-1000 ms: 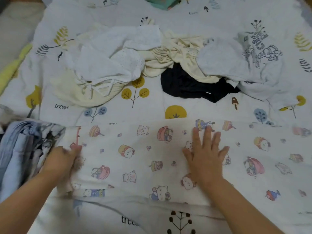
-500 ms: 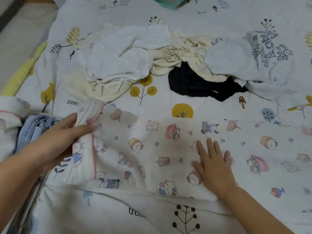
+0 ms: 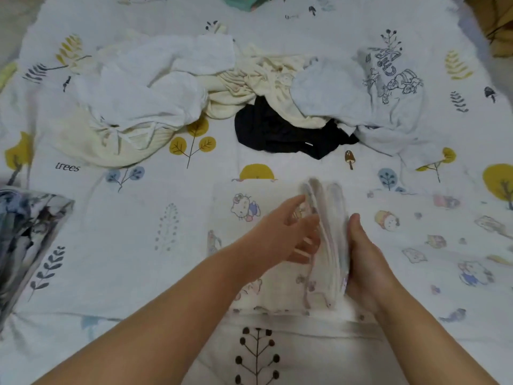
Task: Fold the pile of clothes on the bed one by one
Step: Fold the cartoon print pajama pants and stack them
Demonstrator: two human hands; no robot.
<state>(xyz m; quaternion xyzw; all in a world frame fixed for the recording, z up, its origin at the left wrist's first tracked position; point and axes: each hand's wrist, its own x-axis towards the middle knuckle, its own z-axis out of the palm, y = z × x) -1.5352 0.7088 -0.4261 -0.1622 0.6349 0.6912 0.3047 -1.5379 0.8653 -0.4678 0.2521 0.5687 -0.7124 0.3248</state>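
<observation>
A white cartoon-print cloth [image 3: 416,234] lies spread across the near half of the bed. Its left end stands upright as a blurred flap [image 3: 330,232] between my hands. My left hand [image 3: 288,232] holds that flap from the left, fingers against it. My right hand [image 3: 363,262] stands on its edge just right of the flap, fingers straight, resting on the cloth. Farther back lies the unfolded pile: a white garment [image 3: 144,87], a cream garment [image 3: 249,84], a black garment [image 3: 277,132] and a pale grey printed shirt [image 3: 388,87].
A folded stack of blue and dark patterned clothes [image 3: 25,232] sits at the bed's left edge. The bed sheet [image 3: 138,218] has a tree print. A teal item [image 3: 244,1] lies at the far edge, and something brown [image 3: 499,23] at the top right.
My left hand has lifted the cloth's left end and swept it rightward up to my right hand. My right hand has turned from flat on the cloth to standing on its edge.
</observation>
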